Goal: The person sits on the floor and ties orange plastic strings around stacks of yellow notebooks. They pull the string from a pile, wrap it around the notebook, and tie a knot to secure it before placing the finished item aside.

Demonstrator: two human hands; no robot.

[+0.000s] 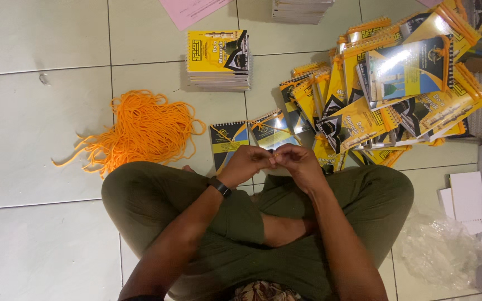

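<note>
Both hands, left hand [245,163] and right hand [299,163], meet fingertip to fingertip just above a spiral booklet [273,130]; their grip can't be told.

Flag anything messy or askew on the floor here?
The booklets at upper right lie in a loose, slumped heap, tilted every way, unlike the squared stack beside them. The orange cords are a tangle with loose ends trailing left. Nothing looks damaged.

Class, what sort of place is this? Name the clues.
Probably a home or small workshop for hand-finishing booklets: a tiled floor, heaped spiral-bound booklets and a bundle of orange cords.
</note>
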